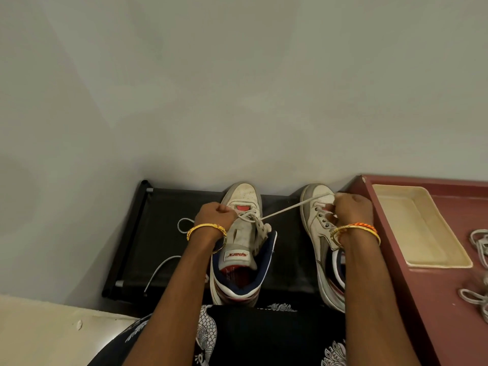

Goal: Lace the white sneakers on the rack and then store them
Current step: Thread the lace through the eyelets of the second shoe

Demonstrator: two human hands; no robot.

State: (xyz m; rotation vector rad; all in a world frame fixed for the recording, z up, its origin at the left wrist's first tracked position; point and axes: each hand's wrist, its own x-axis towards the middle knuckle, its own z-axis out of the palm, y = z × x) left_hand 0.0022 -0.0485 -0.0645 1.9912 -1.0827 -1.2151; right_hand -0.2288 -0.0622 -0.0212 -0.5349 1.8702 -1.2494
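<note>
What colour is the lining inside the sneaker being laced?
Navy blue lining, with a red insole, on the left sneaker; it shows plainly in the head view.

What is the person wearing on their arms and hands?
Both arms are bare, with no sleeves or gloves. The left hand has a shiny gold bangle on its wrist. The right hand has a gold bangle with a twisted orange band beside it. No rings show.

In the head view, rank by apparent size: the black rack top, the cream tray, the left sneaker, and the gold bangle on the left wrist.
1. black rack top
2. cream tray and left sneaker: look alike, not ranked
3. gold bangle
</note>
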